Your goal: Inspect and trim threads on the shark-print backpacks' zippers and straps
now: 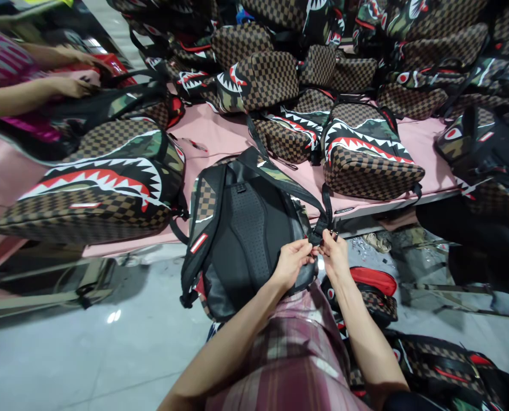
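A black backpack [254, 228] with a padded back panel lies back side up, partly on the pink table's front edge and partly against my lap. My left hand [295, 260] is closed at the backpack's right side, its fingertips pinched near the lower end of a shoulder strap. Close beside it, my right hand [334, 251] pinches the black strap [326, 211] near its buckle. The fingertips of both hands nearly meet. Whatever small piece lies between my left fingertips is too small to tell.
Checkered shark-mouth backpacks [374, 148] cover much of the pink table [211, 128]. A large one [104, 182] lies at left, near another person's hands [77, 85]. More bags [443, 365] sit on the floor at lower right. A dark-sleeved person's arm reaches in at right.
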`<state>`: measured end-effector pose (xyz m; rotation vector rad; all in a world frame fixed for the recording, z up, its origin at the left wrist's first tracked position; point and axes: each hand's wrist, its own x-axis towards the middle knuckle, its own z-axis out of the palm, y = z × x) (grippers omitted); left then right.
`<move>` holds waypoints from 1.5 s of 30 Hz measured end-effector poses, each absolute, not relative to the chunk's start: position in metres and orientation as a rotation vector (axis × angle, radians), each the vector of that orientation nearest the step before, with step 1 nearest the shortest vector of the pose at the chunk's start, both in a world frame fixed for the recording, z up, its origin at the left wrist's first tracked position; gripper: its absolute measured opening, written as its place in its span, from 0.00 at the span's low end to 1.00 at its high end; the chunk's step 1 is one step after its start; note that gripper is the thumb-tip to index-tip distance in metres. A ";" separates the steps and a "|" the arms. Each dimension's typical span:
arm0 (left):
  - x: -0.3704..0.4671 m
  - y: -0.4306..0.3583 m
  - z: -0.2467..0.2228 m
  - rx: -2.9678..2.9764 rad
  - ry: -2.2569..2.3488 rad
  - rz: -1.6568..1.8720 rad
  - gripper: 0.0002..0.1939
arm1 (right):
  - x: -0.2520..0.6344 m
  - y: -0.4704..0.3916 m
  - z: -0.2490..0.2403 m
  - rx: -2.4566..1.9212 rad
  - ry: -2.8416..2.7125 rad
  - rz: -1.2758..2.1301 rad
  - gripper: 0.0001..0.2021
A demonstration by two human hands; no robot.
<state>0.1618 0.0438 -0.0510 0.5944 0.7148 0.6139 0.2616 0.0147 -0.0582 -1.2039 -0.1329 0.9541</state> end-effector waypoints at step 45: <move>0.182 0.088 -0.028 0.537 0.980 0.102 0.07 | 0.288 -0.045 -0.053 -1.867 -1.335 -0.353 0.06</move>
